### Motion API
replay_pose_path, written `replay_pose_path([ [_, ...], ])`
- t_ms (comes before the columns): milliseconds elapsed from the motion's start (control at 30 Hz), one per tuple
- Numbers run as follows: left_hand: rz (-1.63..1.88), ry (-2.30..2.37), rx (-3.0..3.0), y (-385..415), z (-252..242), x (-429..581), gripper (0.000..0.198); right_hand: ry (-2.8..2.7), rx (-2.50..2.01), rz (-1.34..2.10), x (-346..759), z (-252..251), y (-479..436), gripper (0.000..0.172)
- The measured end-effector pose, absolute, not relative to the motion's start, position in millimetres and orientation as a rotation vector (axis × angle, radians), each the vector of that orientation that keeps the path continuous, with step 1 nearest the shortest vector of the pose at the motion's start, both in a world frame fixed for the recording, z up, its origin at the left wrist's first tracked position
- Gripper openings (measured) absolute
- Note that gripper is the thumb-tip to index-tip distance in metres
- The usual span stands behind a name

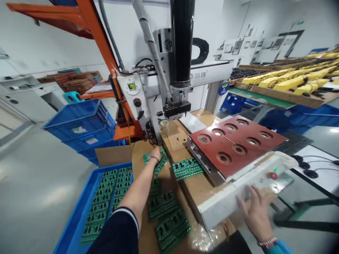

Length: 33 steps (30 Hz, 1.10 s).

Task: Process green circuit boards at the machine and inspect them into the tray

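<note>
My left hand reaches far forward, its fingers curled over a green circuit board on the cardboard-covered bench. The fingertips are partly hidden. Another green board lies just left of it. My right hand is open, fingers spread, at the front of the machine's white panel, below the red button. It looks slightly blurred, and I cannot tell whether it touches the panel. One more board with black parts lies beside the reddish-brown fixture plate, which has round recesses. Several boards lie nearer me.
A blue tray of circuit boards stands at the left, with stacked blue crates behind. The machine's black cylinder head hangs above the bench. Clear plastic wrap lies at the front edge. Yellow parts fill a rack at right.
</note>
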<state>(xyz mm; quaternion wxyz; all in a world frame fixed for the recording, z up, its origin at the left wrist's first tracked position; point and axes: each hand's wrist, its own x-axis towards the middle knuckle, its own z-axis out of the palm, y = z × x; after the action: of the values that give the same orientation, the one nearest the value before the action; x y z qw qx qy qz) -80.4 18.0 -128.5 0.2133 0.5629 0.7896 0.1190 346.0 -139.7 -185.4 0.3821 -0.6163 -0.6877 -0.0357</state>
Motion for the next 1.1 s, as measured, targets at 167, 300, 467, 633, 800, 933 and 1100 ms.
replay_pose_path([
  [167, 1.023, 2.047, 1.064, -6.7, -66.1, -131.4, 0.028, -1.722, -1.555, -0.072, 344.1, -186.8, -138.9, 0.055],
  [300, 1.466, 1.735, 0.694, -39.0, -16.4, -149.1, 0.027, -1.682, -1.536, -0.075, 341.2, -188.7, -138.0, 0.054],
  [467, 1.621, 1.325, 0.482, -51.4, 3.2, -98.1, 0.025, -1.666, -1.514, -0.076, 340.0, -191.7, -136.2, 0.055],
  [633, 1.638, 1.066, 0.406, -21.1, 1.4, -26.4, 0.027, -1.670, -1.514, -0.076, 340.1, -192.8, -136.5, 0.056],
  [800, 1.658, 0.916, 0.426, 13.8, 3.0, 8.8, 0.027, -1.669, -1.525, -0.083, 339.0, -193.1, -138.0, 0.056],
  [933, 1.639, 0.869, 0.474, 31.7, 2.5, 22.9, 0.027, -1.670, -1.533, -0.087, 338.6, -193.7, -138.9, 0.057],
  [1100, 1.602, 0.841, 0.534, 43.0, 1.8, 39.9, 0.028, -1.676, -1.553, -0.077, 338.9, -192.5, -140.1, 0.058],
])
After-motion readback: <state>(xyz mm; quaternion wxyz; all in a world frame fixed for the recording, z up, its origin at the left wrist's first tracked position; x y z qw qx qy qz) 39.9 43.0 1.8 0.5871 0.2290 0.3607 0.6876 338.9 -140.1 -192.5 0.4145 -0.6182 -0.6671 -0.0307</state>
